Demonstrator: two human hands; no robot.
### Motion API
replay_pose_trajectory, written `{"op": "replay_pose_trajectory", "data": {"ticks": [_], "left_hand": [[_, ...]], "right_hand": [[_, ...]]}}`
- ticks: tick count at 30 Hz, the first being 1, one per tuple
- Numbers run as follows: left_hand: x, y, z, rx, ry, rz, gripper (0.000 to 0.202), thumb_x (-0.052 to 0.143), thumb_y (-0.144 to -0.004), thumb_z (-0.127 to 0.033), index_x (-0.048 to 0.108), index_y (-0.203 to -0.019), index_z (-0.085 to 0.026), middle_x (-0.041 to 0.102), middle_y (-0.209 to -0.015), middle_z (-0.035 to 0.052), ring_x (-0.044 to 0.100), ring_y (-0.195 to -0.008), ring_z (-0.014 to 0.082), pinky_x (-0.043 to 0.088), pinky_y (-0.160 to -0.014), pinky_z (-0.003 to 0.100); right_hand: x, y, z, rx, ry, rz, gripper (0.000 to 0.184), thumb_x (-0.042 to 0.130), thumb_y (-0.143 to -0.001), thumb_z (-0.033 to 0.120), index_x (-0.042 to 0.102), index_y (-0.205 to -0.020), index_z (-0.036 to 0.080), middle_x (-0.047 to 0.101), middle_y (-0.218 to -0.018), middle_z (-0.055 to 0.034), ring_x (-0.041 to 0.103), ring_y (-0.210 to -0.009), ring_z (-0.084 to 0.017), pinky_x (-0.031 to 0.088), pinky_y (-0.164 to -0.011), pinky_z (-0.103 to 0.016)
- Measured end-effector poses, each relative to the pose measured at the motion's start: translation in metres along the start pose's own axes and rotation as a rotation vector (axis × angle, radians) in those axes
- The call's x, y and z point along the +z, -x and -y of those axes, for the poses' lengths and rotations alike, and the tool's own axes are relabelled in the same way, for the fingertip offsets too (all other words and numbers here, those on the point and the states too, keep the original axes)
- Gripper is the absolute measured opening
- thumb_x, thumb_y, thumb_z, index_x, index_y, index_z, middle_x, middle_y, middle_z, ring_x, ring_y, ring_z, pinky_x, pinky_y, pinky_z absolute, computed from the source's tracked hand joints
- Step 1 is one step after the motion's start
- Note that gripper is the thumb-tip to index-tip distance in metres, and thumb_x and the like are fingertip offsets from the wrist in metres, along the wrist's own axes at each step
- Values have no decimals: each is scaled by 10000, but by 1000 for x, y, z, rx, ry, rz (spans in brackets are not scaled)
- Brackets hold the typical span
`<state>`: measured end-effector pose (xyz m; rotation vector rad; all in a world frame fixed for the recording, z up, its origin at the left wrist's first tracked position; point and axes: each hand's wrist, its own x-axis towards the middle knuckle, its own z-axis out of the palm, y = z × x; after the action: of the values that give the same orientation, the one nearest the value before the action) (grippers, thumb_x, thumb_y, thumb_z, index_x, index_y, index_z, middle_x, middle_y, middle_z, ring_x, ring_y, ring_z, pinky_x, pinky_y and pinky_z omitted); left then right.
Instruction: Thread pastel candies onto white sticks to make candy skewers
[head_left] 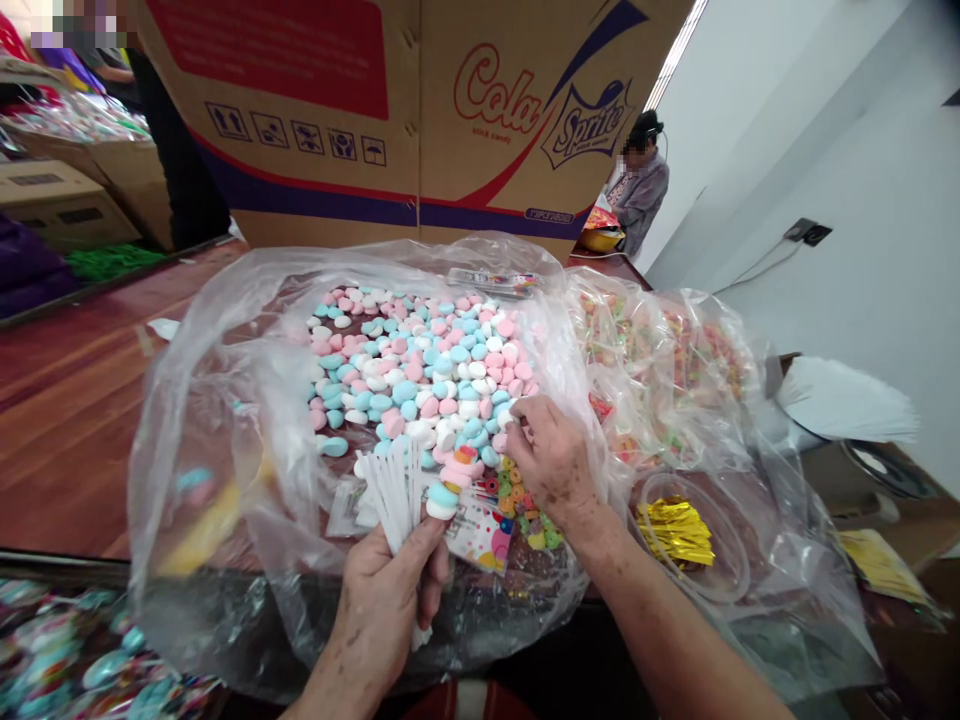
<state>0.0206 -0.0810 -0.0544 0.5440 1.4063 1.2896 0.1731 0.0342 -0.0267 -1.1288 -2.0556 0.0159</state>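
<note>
My left hand is closed around a fan of flat white sticks. By its thumb stand stacked blue, white and pink candies with small orange pieces between them; whatever joins them is hidden. At the right edge of a spread of pink, blue and white button-shaped candies, my right hand has its fingers pinched together. A white candy shows at its fingertips, but I cannot make out whether it is gripped. Coloured ring-shaped gummies lie below that hand, beside a dotted printed packet.
A clear plastic bag lies under and around the candies. Behind stands a large cardboard box. To the right are bagged wrapped candies, gold ties in a round container, and white sticks. Two other people are farther back.
</note>
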Motion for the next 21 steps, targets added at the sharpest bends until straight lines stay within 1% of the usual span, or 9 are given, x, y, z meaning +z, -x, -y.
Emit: {"op": "replay_pose_trajectory", "data": {"ticks": [3,6,10,13,16,18,19,21], "left_hand": [[1,2,-2,-4,36,-30,440,742,-665,-500,528,-493,-156,496,-405,-37,381,-267,58,244,-279,165],[1,3,-2,5,92,-42,429,762,-646,-489,534,-502,-155,513,-418,-34,383,-268,60,244,-275,169],[-1,2,0,7,110,-38,430,765,-655,-486,537,-508,-152,521,-426,-33,386,-272,59,255,-279,169],[0,1,1,24,102,-37,433,760,-670,-479,537,-505,-147,517,-423,-33,385,-269,55,252,-282,165],[1,1,1,26,100,-34,428,768,-663,-471,533,-508,-149,517,-423,-34,384,-267,55,249,-281,165],[1,1,0,21,97,-33,424,768,-659,-475,535,-516,-151,522,-433,-33,384,-271,56,253,-281,169],[0,2,-1,17,92,-32,424,764,-660,-479,536,-517,-152,523,-437,-33,382,-273,57,252,-281,170],[-4,2,-2,17,64,-25,428,745,-677,-489,535,-513,-154,522,-441,-32,378,-275,56,244,-285,170]], "right_hand": [[1,-7,5,3,-54,16,157,446,-874,121,579,-889,203,640,-856,-50,589,-779,-176,445,-703,-275],[11,-8,11,-25,-46,66,174,426,-886,117,576,-874,204,638,-861,-54,590,-826,-184,457,-751,-282],[31,0,18,-78,146,145,161,443,-905,121,585,-870,189,641,-864,-77,569,-841,-220,455,-765,-318],[41,4,22,-129,316,179,109,495,-908,132,595,-917,175,650,-892,-91,556,-847,-246,443,-761,-351],[47,2,24,-113,430,188,124,497,-894,105,598,-916,175,650,-855,-94,555,-815,-261,435,-727,-371],[48,-3,23,-80,418,203,132,503,-864,87,596,-889,177,652,-839,-100,561,-815,-266,436,-725,-375],[46,-6,21,-54,369,206,133,513,-839,84,595,-885,178,654,-842,-101,564,-825,-263,440,-735,-371],[40,-10,16,59,185,191,149,535,-784,99,591,-888,190,649,-827,-73,565,-803,-238,446,-734,-347]]}}
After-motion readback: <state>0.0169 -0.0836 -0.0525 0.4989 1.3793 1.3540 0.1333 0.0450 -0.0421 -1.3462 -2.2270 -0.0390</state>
